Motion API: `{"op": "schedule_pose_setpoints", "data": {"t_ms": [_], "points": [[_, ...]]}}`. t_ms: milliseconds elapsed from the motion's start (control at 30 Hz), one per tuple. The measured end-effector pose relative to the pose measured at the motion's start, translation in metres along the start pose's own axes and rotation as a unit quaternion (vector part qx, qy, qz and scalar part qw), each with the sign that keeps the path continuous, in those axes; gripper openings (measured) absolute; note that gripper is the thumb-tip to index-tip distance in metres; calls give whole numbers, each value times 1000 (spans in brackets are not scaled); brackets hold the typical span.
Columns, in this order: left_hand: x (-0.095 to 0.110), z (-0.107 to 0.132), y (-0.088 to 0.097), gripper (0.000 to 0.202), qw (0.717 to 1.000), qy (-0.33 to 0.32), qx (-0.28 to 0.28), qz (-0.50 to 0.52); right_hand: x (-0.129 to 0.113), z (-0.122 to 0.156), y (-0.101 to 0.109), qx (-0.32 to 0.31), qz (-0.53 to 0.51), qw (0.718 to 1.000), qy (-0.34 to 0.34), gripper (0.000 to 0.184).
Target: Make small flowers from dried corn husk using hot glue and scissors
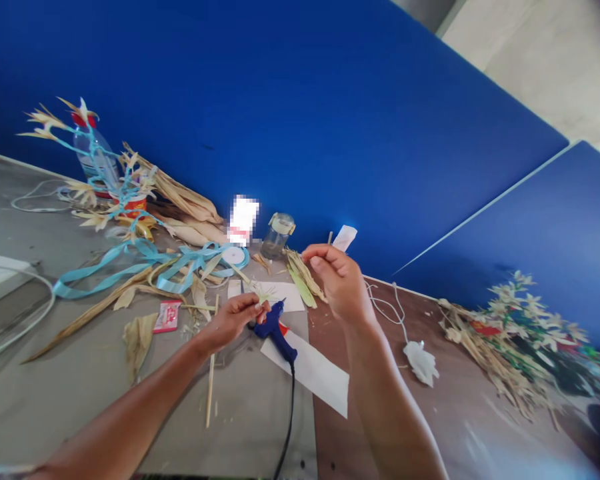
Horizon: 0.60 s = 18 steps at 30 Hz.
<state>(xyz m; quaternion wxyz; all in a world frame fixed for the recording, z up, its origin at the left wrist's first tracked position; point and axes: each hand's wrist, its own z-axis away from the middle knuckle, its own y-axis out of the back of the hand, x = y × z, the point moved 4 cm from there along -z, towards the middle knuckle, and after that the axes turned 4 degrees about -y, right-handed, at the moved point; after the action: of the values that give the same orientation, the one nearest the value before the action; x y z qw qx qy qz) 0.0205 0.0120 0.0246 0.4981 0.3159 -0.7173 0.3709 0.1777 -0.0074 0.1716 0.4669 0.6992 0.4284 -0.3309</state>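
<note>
My left hand (237,313) is closed in a pinch around a small frayed piece of corn husk (265,292) with thin pale strands fanning out. Just beside its fingertips lies a blue hot glue gun (279,333) on white paper (320,377), its black cord running toward me. Raised higher and to the right, my right hand (337,273) has thumb and forefinger pressed together; whatever they hold, if anything, is too small to make out. Behind that hand, a bundle of greenish husks (303,277) rests on the table.
Light-blue ribbon (100,267), dried husks (180,187) and a ribbon-wrapped branch of husk flowers (123,200) crowd the left. A glass jar (276,237) stands by the blue partition (280,100). Right: a white crumpled bag (421,363) and more flowers (525,313).
</note>
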Motion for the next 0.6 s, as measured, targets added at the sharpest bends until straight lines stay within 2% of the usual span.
{"op": "schedule_pose_setpoints", "data": {"t_ms": [100,233,333,500,600], "points": [[-3,0,0,24,1000,1,0,25,3,5,10,39,-37,998,-12,17],[-4,-1,-1,22,998,-8,-9,65,14,11,12,45,-94,994,-25,19],[-3,-2,0,22,997,-16,-12,74,23,17,7,37,-119,992,-30,20],[-2,-3,0,24,997,-27,-8,69,37,27,-9,23,-130,990,-39,37],[-3,-4,2,25,998,-29,12,46,48,30,-15,43,-151,986,-63,37]]}}
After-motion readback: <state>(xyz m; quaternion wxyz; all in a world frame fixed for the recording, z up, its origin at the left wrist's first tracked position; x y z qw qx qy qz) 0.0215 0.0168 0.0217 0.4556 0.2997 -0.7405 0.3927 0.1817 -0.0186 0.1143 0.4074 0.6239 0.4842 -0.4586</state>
